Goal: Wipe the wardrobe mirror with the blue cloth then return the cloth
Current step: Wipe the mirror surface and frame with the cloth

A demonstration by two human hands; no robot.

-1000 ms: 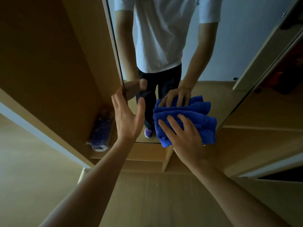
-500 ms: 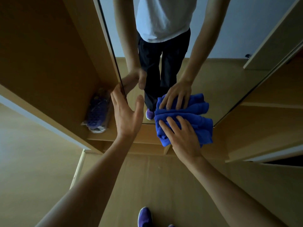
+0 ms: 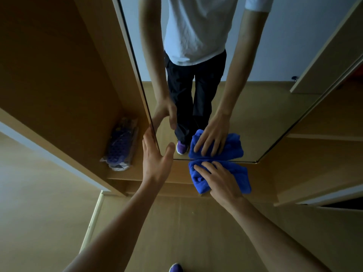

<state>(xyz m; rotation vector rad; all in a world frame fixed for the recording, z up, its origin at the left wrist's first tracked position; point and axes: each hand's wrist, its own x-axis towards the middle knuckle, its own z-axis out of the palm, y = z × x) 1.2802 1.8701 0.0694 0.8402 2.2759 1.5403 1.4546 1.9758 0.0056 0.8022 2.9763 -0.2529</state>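
Observation:
The wardrobe mirror (image 3: pixel 255 107) is a tall panel on a wooden door ahead of me. My right hand (image 3: pixel 220 183) presses the bunched blue cloth (image 3: pixel 239 177) flat against the door at the mirror's bottom edge, fingers spread over it. My left hand (image 3: pixel 155 161) holds the mirror door's left edge near its lower corner, fingers straight along the edge and thumb out on the mirror side. The glass reflects both hands, the cloth and a standing person.
A bagged purple item (image 3: pixel 121 148) lies on the wardrobe's bottom shelf, left of the door. Wooden wardrobe panels (image 3: pixel 49 65) rise on the left and right. Wooden floor (image 3: pixel 176 232) stretches below, with my purple shoe (image 3: pixel 175 268) at the bottom edge.
My right hand slid the cloth down the mirror to its bottom edge. My left hand followed lower along the door's edge, and my view tilted down.

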